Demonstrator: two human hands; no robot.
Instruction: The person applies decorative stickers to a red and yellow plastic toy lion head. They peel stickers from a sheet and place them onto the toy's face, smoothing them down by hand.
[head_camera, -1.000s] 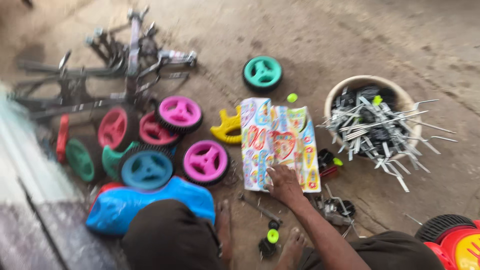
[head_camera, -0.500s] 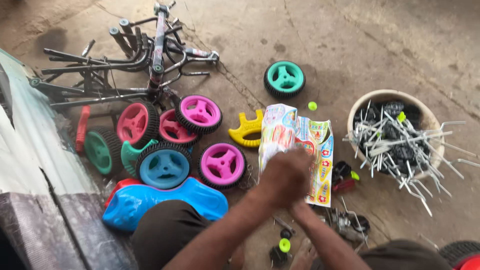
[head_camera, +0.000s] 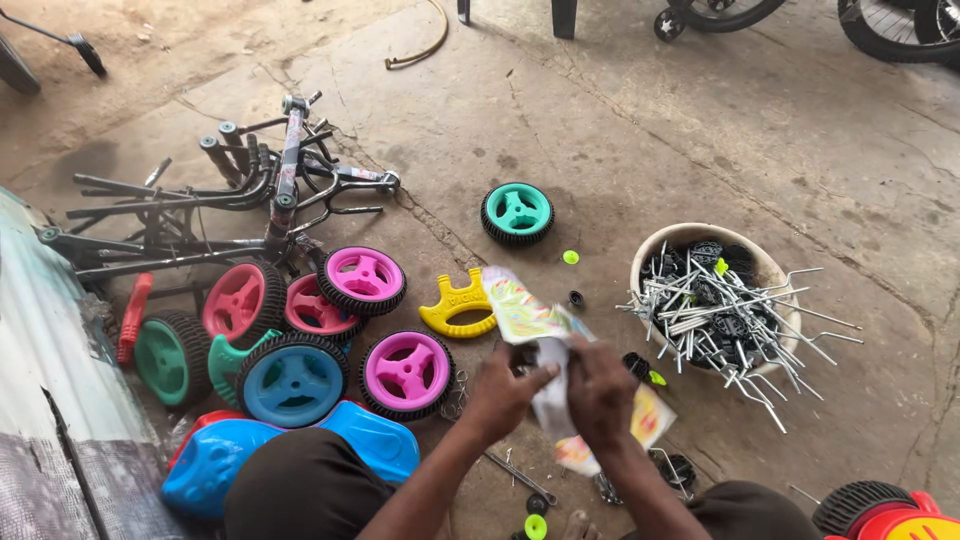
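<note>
**Floor layout, head view**

I see both hands at bottom centre, left hand (head_camera: 500, 395) just beside right hand (head_camera: 600, 390), both on a folded sheet (head_camera: 535, 330) held above the floor. Left of the hands: a cluster of small wheels (head_camera: 330, 330), packed touching. Behind the cluster: a pile of metal frames (head_camera: 230, 200). One lone wheel (head_camera: 517, 213) sits apart, behind the sheet. A U-shaped plastic bracket (head_camera: 458, 310) lies between the cluster and the sheet. Right of the hands: a bowl (head_camera: 650, 262) with metal rods (head_camera: 730, 320) in it, some sticking out over its rim. Near side, left of my knee: a moulded seat (head_camera: 375, 440), in front of the wheels. A spanner (head_camera: 520, 477) lies on the floor under the forearms.
</note>
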